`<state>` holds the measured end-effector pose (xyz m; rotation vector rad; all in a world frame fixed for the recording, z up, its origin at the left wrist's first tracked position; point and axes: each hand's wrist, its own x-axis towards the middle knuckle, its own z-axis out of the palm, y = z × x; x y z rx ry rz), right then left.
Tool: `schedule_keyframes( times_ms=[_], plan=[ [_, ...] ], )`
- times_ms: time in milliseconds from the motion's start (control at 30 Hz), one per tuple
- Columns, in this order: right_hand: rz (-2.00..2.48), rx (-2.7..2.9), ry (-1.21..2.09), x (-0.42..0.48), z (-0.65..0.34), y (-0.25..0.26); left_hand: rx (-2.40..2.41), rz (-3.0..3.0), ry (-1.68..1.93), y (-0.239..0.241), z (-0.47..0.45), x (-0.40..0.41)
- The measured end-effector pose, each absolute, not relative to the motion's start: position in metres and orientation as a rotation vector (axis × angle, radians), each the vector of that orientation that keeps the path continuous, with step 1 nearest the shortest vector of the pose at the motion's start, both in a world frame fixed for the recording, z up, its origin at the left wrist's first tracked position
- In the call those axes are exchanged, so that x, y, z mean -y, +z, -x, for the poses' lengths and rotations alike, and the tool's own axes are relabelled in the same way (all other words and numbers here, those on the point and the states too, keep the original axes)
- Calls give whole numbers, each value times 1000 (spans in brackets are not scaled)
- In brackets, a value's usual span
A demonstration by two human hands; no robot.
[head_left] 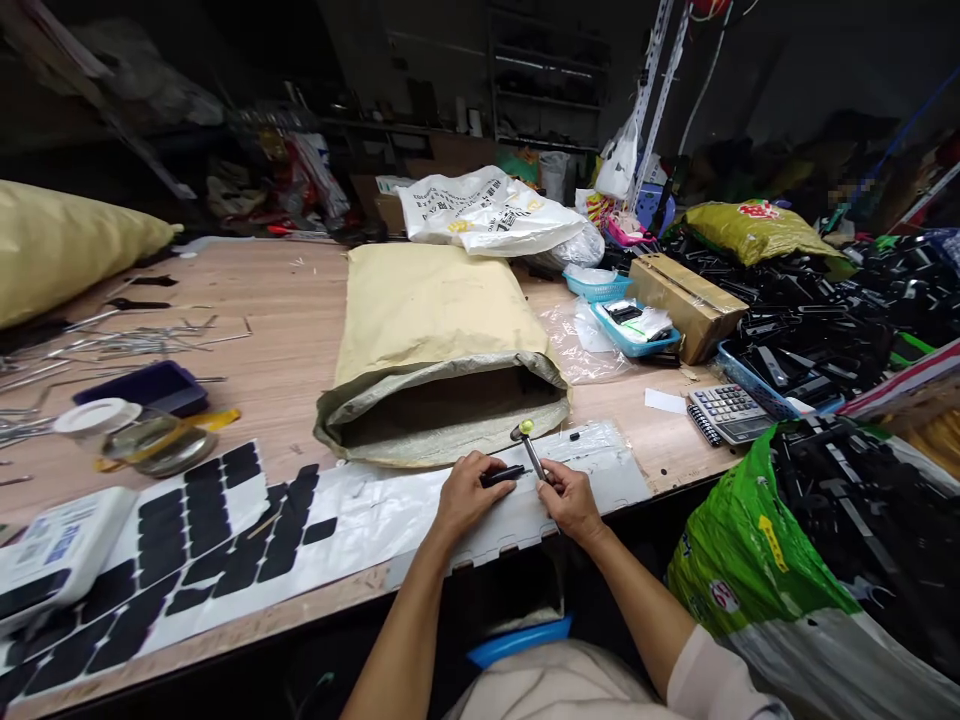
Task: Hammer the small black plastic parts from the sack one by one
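Note:
My left hand rests near the table's front edge, fingers closed round a small black bar-shaped part. My right hand pinches a thin tool with a yellow-green knob, whose tip points at the black part. Both hands lie on a flat white plastic strip. Just behind them a tan woven sack lies open-mouthed toward me.
White sheet with several black adhesive pads at left. A tape roll and dark tray beyond it. Calculator, blue baskets, a cardboard box and heaps of black parts at right. Green bag of parts beside the table.

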<state>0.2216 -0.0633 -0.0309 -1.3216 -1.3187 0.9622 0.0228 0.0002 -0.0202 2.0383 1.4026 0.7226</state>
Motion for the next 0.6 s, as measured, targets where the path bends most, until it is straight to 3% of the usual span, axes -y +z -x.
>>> schedule_keyframes(
  times_ms=[600],
  plan=[
    [1396,1721,730,100,-216,1,-1509,-2028,684,-20,-31,1]
  ],
)
